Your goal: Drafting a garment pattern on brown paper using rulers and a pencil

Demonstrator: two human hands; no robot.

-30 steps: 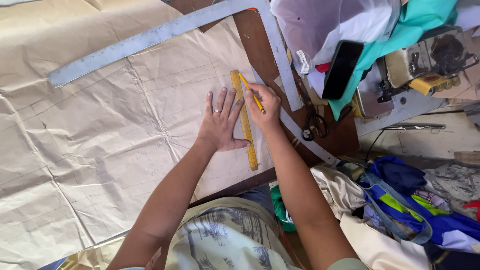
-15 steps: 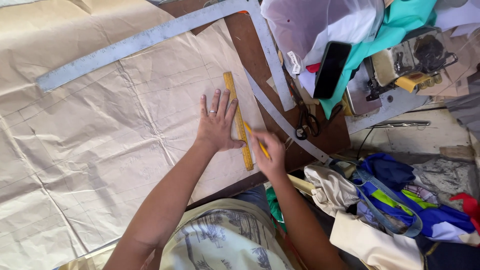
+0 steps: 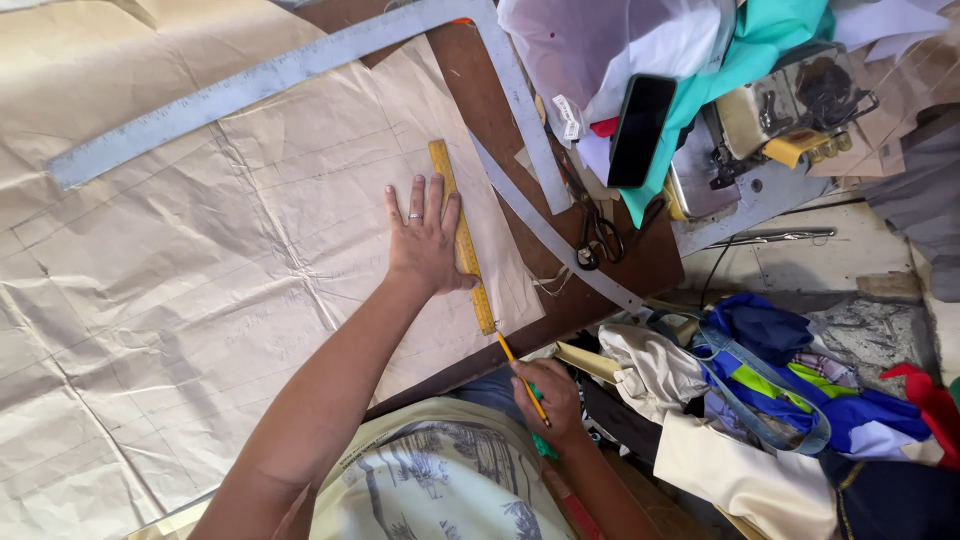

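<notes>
Left hand [image 3: 425,240] flat on yellow ruler [image 3: 461,234]; right hand [image 3: 548,398] grips pencil [image 3: 520,376].

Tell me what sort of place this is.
Probably a tailoring or sewing workshop: creased brown pattern paper on the worktable, scissors beside a long metal L-square, and piles of fabric around a sewing machine.

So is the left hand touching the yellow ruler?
Touching. The head view shows the left hand pressed flat on the brown paper, its thumb side lying over the yellow ruler.
</notes>
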